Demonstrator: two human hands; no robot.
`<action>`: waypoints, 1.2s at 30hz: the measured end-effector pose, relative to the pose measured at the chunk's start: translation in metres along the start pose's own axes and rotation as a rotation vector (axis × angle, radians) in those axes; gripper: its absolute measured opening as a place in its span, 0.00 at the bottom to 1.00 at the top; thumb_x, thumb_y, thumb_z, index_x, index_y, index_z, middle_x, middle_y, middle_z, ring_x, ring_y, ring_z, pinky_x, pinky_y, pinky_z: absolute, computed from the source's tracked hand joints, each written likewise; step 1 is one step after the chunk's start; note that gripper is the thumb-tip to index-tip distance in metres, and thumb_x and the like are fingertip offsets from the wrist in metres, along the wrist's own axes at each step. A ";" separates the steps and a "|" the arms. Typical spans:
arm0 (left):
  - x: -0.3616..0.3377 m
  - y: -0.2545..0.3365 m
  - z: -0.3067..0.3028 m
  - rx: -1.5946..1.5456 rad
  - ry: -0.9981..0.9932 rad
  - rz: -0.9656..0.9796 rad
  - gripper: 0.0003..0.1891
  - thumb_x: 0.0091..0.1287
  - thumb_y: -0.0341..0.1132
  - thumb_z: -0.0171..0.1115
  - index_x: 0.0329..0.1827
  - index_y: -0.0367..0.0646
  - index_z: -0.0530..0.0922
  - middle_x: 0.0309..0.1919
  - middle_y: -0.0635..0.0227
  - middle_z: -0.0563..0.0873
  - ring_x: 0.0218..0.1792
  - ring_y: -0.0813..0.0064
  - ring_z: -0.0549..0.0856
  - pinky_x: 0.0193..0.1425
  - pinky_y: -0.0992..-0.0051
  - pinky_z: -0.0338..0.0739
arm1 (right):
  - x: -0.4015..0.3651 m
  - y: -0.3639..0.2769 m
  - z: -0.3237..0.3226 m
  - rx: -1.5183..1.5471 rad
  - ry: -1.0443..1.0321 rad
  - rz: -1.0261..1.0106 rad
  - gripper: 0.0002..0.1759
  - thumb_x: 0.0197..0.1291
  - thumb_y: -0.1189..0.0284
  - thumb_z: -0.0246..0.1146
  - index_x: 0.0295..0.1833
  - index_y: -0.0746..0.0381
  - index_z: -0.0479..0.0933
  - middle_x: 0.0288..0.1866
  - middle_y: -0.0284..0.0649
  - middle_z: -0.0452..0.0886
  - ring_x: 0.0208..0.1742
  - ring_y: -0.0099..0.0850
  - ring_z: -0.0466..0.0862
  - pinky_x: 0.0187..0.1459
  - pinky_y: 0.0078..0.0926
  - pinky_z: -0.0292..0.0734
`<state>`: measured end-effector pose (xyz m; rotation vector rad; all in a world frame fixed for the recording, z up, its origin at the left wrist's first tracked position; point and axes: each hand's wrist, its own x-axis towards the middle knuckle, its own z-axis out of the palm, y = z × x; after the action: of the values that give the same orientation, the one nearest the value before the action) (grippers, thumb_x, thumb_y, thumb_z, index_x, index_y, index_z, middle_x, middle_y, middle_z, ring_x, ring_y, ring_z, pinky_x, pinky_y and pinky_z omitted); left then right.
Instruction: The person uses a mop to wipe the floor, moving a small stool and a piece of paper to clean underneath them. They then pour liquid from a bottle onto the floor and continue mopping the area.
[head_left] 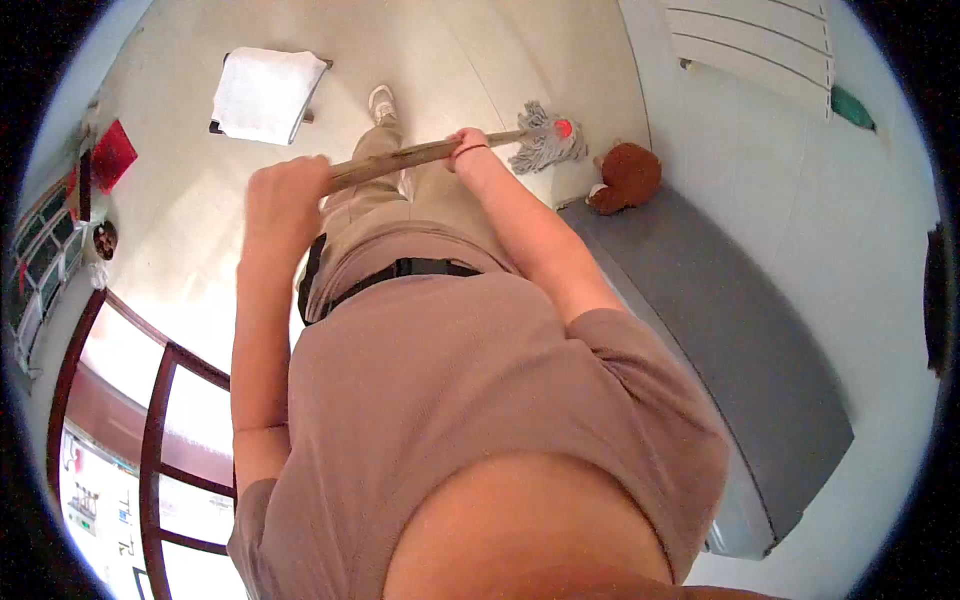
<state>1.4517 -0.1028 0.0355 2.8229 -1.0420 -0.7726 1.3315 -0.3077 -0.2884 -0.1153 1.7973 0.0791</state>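
Note:
A mop with a wooden handle (396, 161) lies slantwise across the front of my legs. My left hand (288, 190) is closed around the handle near its upper end. Further along the handle, my right hand (466, 146) is wrapped round it, with a thin dark band on that wrist. Beyond the right hand spreads the grey stringy mop head (535, 155), which has a red centre piece. It appears over the pale floor, close to the end of a grey padded bench.
The grey bench (700, 310) runs along the right wall, with a brown plush toy (630, 177) at its far end. A stool with a white cover (268, 94) stands ahead on the left. Dark-framed glass doors (160, 440) are at lower left. A radiator (750, 45) hangs upper right.

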 end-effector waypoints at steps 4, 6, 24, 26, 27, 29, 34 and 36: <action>-0.019 -0.041 -0.040 0.086 -0.025 -0.233 0.05 0.46 0.20 0.51 0.23 0.41 0.71 0.21 0.62 0.76 0.27 0.63 0.78 0.30 0.67 0.70 | -0.044 0.043 0.064 -0.190 -0.100 0.043 0.07 0.47 0.74 0.45 0.19 0.57 0.59 0.17 0.35 0.65 0.22 0.31 0.67 0.26 0.28 0.67; -0.032 -0.051 -0.059 0.119 -0.020 -0.325 0.04 0.46 0.20 0.51 0.22 0.40 0.69 0.20 0.62 0.76 0.25 0.63 0.77 0.30 0.68 0.70 | -0.032 0.060 0.097 -0.229 -0.016 0.142 0.06 0.47 0.74 0.45 0.21 0.57 0.60 0.17 0.35 0.64 0.21 0.31 0.67 0.26 0.28 0.67; 0.012 -0.025 -0.175 0.734 0.227 -0.214 0.08 0.51 0.31 0.59 0.35 0.50 0.76 0.24 0.71 0.80 0.23 0.78 0.80 0.24 0.77 0.73 | -0.213 -0.011 0.234 0.000 -0.724 0.360 0.07 0.47 0.75 0.53 0.25 0.61 0.61 0.19 0.39 0.64 0.20 0.32 0.69 0.24 0.29 0.71; 0.041 -0.025 -0.197 0.729 0.254 -0.076 0.10 0.52 0.32 0.59 0.38 0.51 0.76 0.27 0.72 0.81 0.24 0.77 0.81 0.26 0.77 0.75 | -0.208 -0.044 0.228 0.003 -0.752 0.337 0.07 0.48 0.74 0.53 0.26 0.61 0.61 0.20 0.39 0.65 0.21 0.32 0.70 0.25 0.29 0.73; 0.060 -0.014 -0.208 0.764 0.184 -0.101 0.12 0.52 0.31 0.58 0.40 0.50 0.75 0.31 0.73 0.81 0.27 0.76 0.81 0.29 0.76 0.75 | -0.209 -0.065 0.223 0.105 -0.777 0.367 0.07 0.48 0.74 0.53 0.27 0.61 0.61 0.21 0.39 0.66 0.22 0.33 0.70 0.26 0.30 0.73; 0.092 0.003 -0.230 0.806 0.114 -0.107 0.13 0.52 0.29 0.57 0.42 0.48 0.74 0.34 0.72 0.80 0.32 0.73 0.81 0.33 0.75 0.75 | -0.220 -0.102 0.214 0.227 -0.807 0.388 0.06 0.48 0.74 0.53 0.27 0.61 0.62 0.22 0.40 0.66 0.23 0.33 0.71 0.28 0.31 0.74; 0.190 0.052 -0.240 0.764 0.118 0.135 0.13 0.52 0.26 0.54 0.42 0.47 0.73 0.37 0.69 0.79 0.36 0.67 0.80 0.38 0.72 0.74 | -0.185 -0.192 0.183 0.349 -0.834 0.287 0.06 0.49 0.72 0.52 0.26 0.61 0.62 0.21 0.39 0.68 0.26 0.34 0.74 0.29 0.32 0.75; 0.225 0.072 -0.233 0.747 0.177 0.257 0.14 0.52 0.23 0.51 0.41 0.47 0.73 0.36 0.66 0.80 0.36 0.66 0.80 0.38 0.70 0.74 | -0.166 -0.225 0.171 0.425 -0.815 0.281 0.06 0.49 0.73 0.52 0.25 0.61 0.63 0.21 0.39 0.69 0.26 0.34 0.74 0.31 0.31 0.75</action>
<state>1.6634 -0.3289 0.1544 3.1034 -1.9303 -0.0998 1.5615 -0.5057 -0.1634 0.4226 0.9727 -0.0541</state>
